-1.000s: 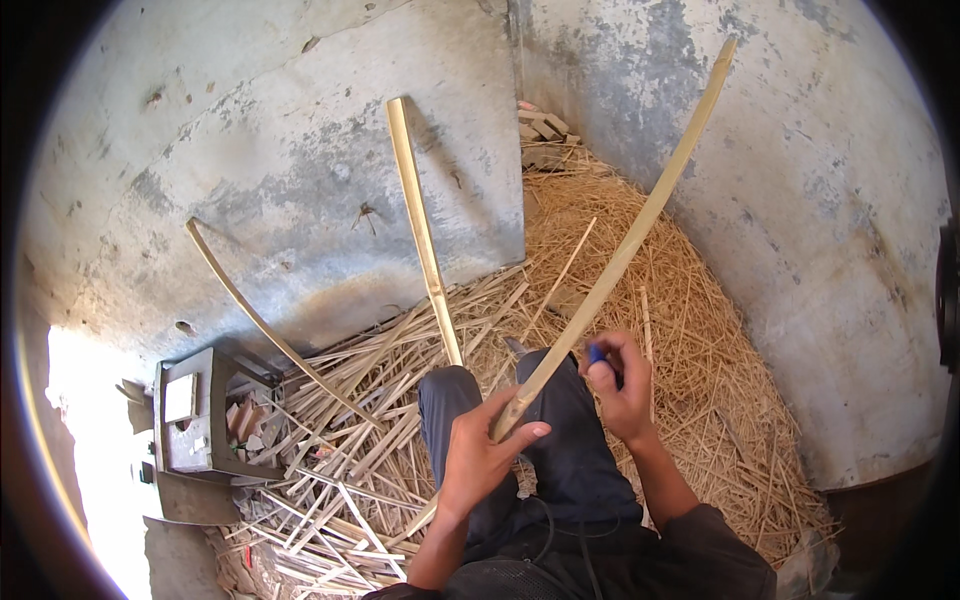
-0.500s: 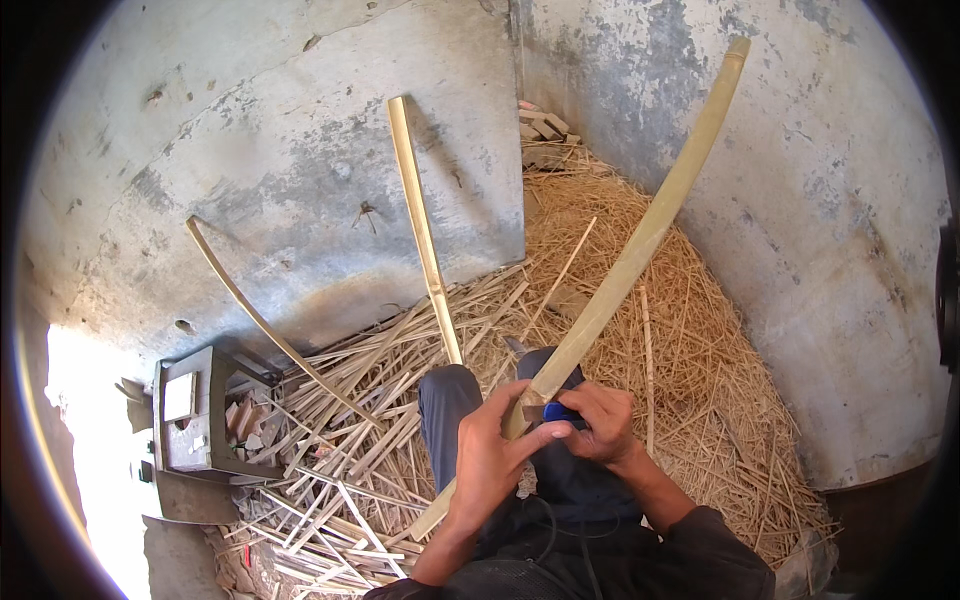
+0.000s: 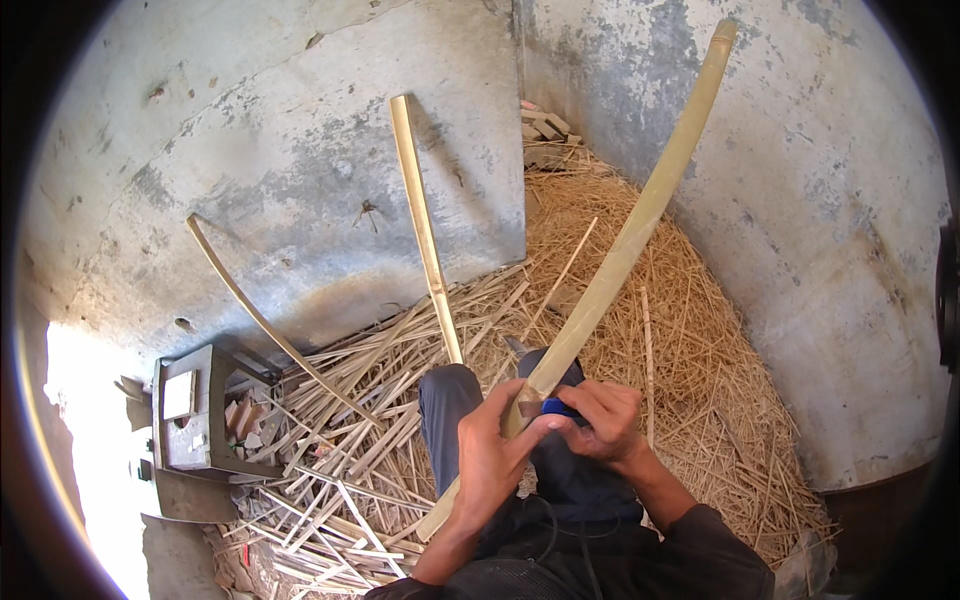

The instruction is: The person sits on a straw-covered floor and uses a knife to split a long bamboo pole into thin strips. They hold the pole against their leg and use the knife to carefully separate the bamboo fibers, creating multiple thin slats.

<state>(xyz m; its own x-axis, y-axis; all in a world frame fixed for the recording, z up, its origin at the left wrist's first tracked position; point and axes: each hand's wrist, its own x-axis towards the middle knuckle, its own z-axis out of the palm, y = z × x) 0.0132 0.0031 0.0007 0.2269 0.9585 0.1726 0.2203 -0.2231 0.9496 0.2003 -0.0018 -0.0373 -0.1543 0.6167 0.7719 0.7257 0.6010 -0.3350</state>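
Observation:
A long split bamboo strip (image 3: 630, 240) slants from beside my left forearm up to the far right, across my lap. My left hand (image 3: 490, 440) is closed round it near its lower part, thumb pointing to the right. In my right hand (image 3: 600, 420) is a knife with a blue handle (image 3: 558, 407). The short dark blade (image 3: 530, 408) lies against the strip, just right of my left fingers. My left thumb reaches over to my right hand by the handle. The strip's lowest part passes behind my left wrist.
Two other bamboo pieces (image 3: 425, 230) (image 3: 260, 315) lean on the grey wall (image 3: 250, 120) at left. Cut slats (image 3: 400, 400) lie heaped left of my knees, and shavings (image 3: 700, 390) cover the right. A wooden stool-like box (image 3: 205, 410) stands at far left; bricks (image 3: 545, 125) lie in the corner.
The bamboo strip's far end has swung slightly to the left and up. The knife and my right hand have shifted only a little; my left hand keeps its hold.

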